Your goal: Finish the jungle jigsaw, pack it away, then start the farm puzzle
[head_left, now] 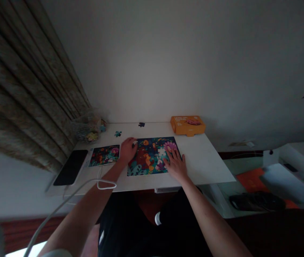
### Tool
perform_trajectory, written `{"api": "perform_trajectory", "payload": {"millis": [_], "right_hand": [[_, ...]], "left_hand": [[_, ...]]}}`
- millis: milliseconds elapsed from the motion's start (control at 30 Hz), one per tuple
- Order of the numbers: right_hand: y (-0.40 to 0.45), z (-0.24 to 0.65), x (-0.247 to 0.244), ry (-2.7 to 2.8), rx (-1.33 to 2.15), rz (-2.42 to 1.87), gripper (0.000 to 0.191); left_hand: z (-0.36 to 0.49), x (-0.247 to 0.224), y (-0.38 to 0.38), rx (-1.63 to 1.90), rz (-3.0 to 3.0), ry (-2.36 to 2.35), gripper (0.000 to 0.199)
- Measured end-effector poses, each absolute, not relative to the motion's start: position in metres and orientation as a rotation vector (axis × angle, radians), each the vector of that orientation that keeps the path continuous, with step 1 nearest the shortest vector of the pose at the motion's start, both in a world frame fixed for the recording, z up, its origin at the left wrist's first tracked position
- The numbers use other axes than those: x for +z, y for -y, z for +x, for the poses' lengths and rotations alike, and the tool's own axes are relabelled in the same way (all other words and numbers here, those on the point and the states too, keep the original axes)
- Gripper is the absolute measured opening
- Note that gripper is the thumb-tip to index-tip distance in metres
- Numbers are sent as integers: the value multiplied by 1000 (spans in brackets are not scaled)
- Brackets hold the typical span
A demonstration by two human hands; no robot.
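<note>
Your right hand [177, 166] lies on the right side of the jigsaw puzzle [148, 160], which sits flat at the middle of the white table [202, 153], its fingers spread wide and holding nothing that shows; your left hand [127, 151] is at the puzzle's left edge with its fingers curled narrow, and whether they pinch a piece I cannot tell. If your right palm pushes sideways, the joined pieces could slide or part, most likely around the pale gap [162, 152] near your fingertips; your left hand could nudge the left edge out of line in the same way. The white cable [106, 187] loops by your left forearm, so a quick pull of that arm could snag it and tug whatever it feeds; the dim light could also make dark pieces easy to misread. 2 loose pieces lie behind the puzzle, 1 teal [118, 134] and 1 dark [141, 125]; a picture sheet [105, 155] and a black-screened device [71, 167] lie to the left, a clear bag [91, 136] behind them, an orange box [192, 125] at the back right. The table stands against a plain wall [152, 71], with a patterned curtain [28, 82] to your left; low on your right are a dark shoe [256, 201] and a white box [293, 182].
</note>
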State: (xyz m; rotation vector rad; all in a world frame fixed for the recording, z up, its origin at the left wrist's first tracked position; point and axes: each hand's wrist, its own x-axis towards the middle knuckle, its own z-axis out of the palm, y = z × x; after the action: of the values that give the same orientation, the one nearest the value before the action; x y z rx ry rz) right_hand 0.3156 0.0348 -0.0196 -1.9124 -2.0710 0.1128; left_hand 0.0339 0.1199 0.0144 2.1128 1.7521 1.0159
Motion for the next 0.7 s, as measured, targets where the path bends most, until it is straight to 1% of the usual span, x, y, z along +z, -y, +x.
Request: {"api": "perform_trajectory", "payload": {"millis": [100,167,233,300,367,500,633,700], "right_hand": [[-33,313,-9,2127,161,-1997,62],[-31,311,-1,2148,181,-2030,62],[-29,310,4,2146,195,-2035,61],[-28,310,5,2109,192,-2027,60],[-28,310,2,2048,172,-2008,58],[-29,312,-6,1957,126,-1946,56],[-30,314,-11,1931,102,-1906,56],[-30,315,-12,1925,87,-1893,55]], "left_hand": [[-3,27,-158,841,1896,-2228,44],[-20,31,-171,658,1762,-2425,51],[-31,31,-178,519,1692,-2502,56],[-36,28,-182,466,1696,-2496,56],[-38,26,-187,492,1713,-2469,52],[-39,23,-199,690,1570,-2420,44],[-42,23,-210,787,1447,-2367,53],[-43,23,-212,916,1408,-2302,55]]}}
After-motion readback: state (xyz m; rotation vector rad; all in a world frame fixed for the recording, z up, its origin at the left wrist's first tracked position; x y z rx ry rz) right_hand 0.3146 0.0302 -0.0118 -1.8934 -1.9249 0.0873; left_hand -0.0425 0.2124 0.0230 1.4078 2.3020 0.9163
